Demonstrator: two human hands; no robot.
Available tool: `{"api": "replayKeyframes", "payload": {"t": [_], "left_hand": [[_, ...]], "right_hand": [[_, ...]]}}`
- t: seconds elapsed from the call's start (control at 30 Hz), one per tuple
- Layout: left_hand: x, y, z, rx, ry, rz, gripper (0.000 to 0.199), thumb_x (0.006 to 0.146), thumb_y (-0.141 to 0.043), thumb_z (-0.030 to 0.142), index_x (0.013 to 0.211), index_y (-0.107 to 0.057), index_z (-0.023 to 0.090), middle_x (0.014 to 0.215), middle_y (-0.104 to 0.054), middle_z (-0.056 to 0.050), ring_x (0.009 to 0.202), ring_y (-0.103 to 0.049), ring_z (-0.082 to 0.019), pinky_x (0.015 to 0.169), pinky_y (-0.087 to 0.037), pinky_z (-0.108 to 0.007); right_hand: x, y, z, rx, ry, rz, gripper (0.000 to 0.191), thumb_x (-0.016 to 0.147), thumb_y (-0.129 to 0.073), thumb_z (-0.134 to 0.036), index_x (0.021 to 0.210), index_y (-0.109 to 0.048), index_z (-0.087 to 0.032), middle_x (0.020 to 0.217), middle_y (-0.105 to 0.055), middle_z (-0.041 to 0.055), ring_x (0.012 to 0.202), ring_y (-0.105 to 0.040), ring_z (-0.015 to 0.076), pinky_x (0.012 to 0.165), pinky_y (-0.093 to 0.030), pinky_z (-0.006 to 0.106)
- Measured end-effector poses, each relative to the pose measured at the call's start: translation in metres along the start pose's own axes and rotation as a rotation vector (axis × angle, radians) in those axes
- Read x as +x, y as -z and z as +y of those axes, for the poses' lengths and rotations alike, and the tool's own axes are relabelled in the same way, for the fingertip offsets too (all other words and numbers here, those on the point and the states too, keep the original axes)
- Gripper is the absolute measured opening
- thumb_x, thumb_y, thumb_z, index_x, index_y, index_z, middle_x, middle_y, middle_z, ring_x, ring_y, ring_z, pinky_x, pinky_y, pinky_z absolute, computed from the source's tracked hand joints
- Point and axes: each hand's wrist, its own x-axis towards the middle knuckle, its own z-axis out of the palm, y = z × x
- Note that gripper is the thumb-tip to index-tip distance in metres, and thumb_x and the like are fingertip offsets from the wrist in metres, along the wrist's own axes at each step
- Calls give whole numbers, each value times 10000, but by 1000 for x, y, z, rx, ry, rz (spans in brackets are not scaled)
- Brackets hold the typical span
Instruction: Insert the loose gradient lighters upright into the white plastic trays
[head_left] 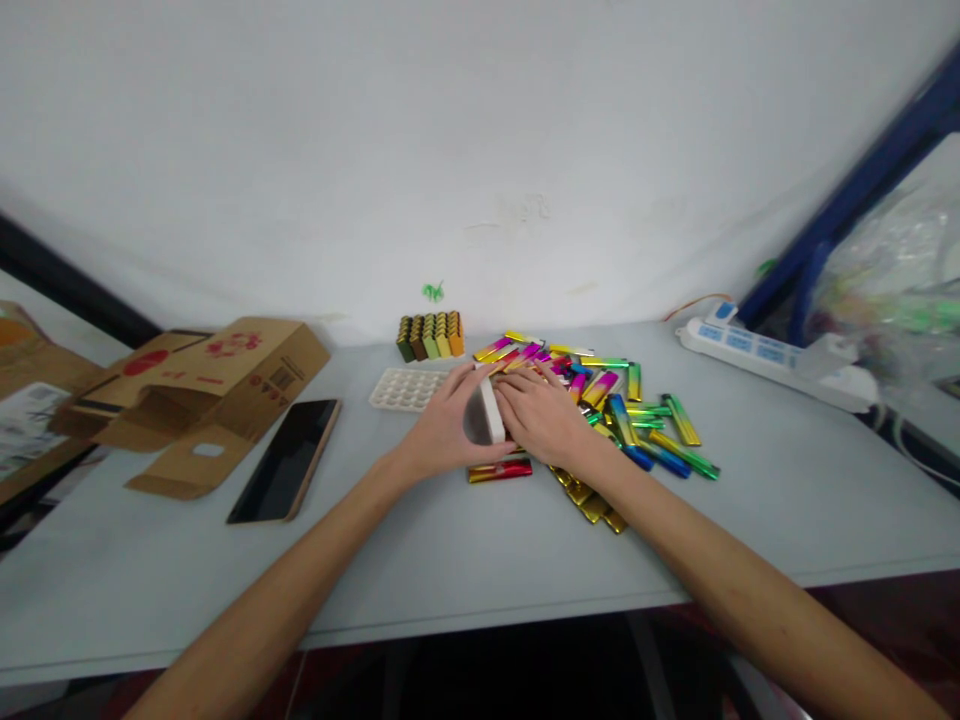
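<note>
White tray, plain grey face, tipped on edge, in left fingers

The left hand covers the right end of the white dimpled plastic tray; the right hand hides some shiny multicoloured lighters. The left edge cuts off a brown cardboard carton, its white paper label unreadable; the right edge crops a blurred, crumpled clear plastic bag.
</note>
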Motion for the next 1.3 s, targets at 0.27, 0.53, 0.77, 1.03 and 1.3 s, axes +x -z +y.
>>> {"api": "replayKeyframes", "payload": {"t": [0.27, 0.53, 0.77, 1.03, 1.3], "left_hand": [[3, 4, 1, -9, -16, 15, 1041, 728, -943, 545, 1609, -496, 220, 1586, -572, -171, 1538, -514, -397, 1343, -401, -563], [3, 11, -4, -32, -33, 1, 1014, 738, -928, 607, 1588, -517, 238, 1593, -571, -163, 1546, -508, -392, 1345, -389, -573], [3, 8, -3, -3, -20, 14, 1034, 716, -956, 558, 1604, -514, 266, 1597, -563, -152, 1537, -510, -417, 1334, -402, -599], [1, 7, -3, -19, -25, -6, 1025, 743, -930, 586, 1611, -517, 231, 1606, -547, -181, 1552, -497, -407, 1339, -400, -578], [0, 10, -5, -15, -11, -27, 1036, 734, -935, 607, 1612, -518, 247, 1615, -539, -170, 1548, -501, -404, 1332, -405, -571]], "right_hand": [[-3, -1, 7, -11, 2, 20, 399, 1160, -422, -259, 1199, -805, -151, 1277, -820, 137, 1230, -689, 302, 1192, -433, 482], [-10, 0, 21, 11, 0, 49, 366, 1153, -477, -279, 1246, -818, -184, 1326, -799, 134, 1275, -685, 296, 1169, -484, 472], [-5, 1, 1, -29, -80, 92, 326, 1136, -487, -239, 1211, -802, -201, 1357, -777, 148, 1314, -664, 332, 1284, -341, 585], [-2, -7, -2, -14, 2, -8, 404, 1178, -362, -263, 1319, -725, -155, 1392, -760, 169, 1333, -656, 317, 1195, -419, 511], [-10, -13, 11, -6, -29, 10, 443, 1179, -323, -269, 1426, -682, -189, 1542, -697, 154, 1487, -573, 321, 1289, -323, 625]]}}
